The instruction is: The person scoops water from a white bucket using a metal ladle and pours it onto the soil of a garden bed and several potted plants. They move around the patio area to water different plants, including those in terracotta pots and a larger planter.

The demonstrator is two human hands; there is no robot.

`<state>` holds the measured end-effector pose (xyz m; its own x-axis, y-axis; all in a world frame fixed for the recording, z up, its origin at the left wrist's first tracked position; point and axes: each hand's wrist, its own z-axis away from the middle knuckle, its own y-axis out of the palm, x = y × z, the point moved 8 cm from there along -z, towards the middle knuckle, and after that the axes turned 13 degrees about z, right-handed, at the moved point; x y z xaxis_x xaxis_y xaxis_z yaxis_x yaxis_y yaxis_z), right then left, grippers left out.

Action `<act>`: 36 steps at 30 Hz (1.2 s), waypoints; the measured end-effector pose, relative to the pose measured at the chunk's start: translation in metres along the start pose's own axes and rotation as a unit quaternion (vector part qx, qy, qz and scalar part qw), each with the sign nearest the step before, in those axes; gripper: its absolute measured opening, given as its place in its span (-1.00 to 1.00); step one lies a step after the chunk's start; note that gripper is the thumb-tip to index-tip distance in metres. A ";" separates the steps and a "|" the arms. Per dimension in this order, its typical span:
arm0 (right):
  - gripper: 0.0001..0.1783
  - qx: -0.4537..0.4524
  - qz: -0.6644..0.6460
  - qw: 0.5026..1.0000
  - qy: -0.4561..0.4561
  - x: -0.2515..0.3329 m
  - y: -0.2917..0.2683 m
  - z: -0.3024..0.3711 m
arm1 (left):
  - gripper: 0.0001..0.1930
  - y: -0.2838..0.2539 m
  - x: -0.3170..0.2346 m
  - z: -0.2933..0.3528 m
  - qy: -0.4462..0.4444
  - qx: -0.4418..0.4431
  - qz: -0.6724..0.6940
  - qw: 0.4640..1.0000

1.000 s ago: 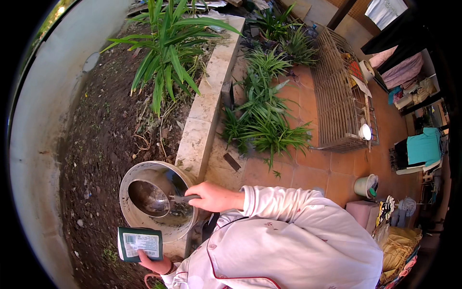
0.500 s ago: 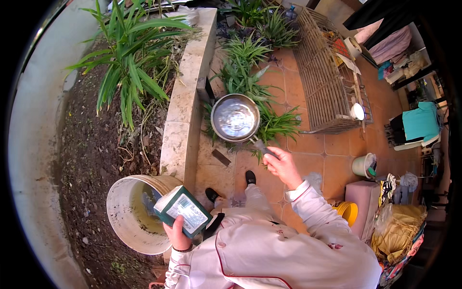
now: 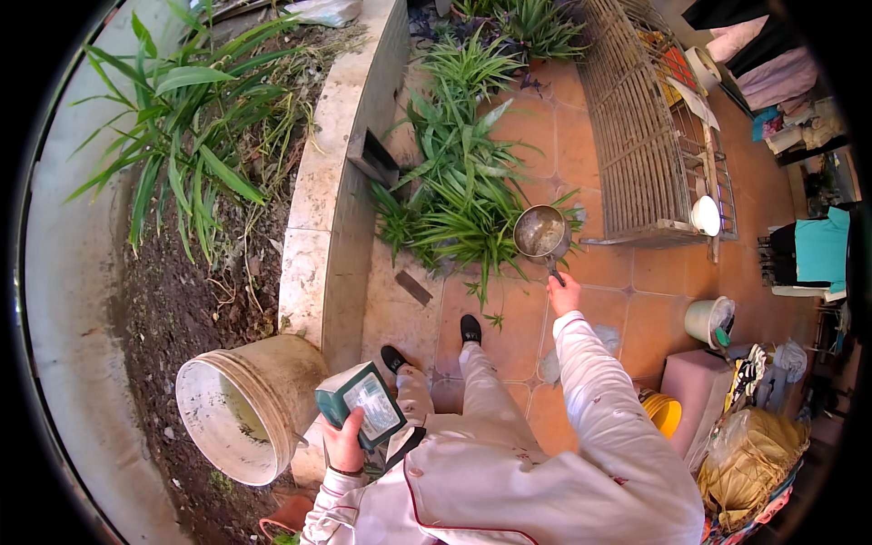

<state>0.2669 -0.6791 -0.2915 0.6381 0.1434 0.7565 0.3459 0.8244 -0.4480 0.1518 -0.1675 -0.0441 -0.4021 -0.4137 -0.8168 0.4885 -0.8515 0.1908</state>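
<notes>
My right hand (image 3: 564,295) is closed round the handle of a small metal saucepan (image 3: 542,232), held out over the tiled floor beside leafy green plants (image 3: 468,204). The pan's inside looks wet and dull, with little in it that I can make out. Close to my body, my left hand (image 3: 344,442) grips a dark green box-shaped container (image 3: 389,414) with a white label and a pale end. Left of it, a large dirty white bucket (image 3: 295,363) stands on the soil, its mouth tilted toward me and some murky liquid inside.
A tiled low wall (image 3: 304,272) borders the soil bed (image 3: 195,300), where a tall leafy plant (image 3: 182,109) grows. At the right lie a slatted wooden crate (image 3: 631,127) with a white bowl (image 3: 705,215), a small pail (image 3: 707,320) and a yellow bucket (image 3: 666,414).
The saucepan has swung right, away from the low wall, and its shiny water no longer shows. My left hand with the green container has shifted slightly right, and the view has moved.
</notes>
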 end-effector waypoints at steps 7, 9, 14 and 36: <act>-0.80 -0.070 0.275 0.955 -0.086 -0.026 0.011 -0.065 | -0.62 0.036 0.041 -0.002 -0.067 0.002 -0.034 0.997; -0.77 -0.086 0.335 0.933 -0.099 -0.020 0.019 -0.069 | -0.62 0.045 0.045 -0.004 -0.059 0.001 -0.044 0.997; -0.77 -0.075 0.385 0.917 -0.074 -0.004 0.040 -0.071 | -0.61 0.052 0.053 -0.011 -0.053 -0.008 -0.037 0.998; -0.86 0.119 0.018 0.993 0.007 -0.021 0.073 -0.067 | -0.59 -0.042 -0.060 0.011 0.268 -0.232 -0.062 0.933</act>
<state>0.3245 -0.6589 -0.3719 0.6570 0.1689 0.7348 0.1518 0.9250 -0.3484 0.1466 -0.1105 0.0026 -0.0941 0.0047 -0.9956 0.7961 -0.6001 -0.0781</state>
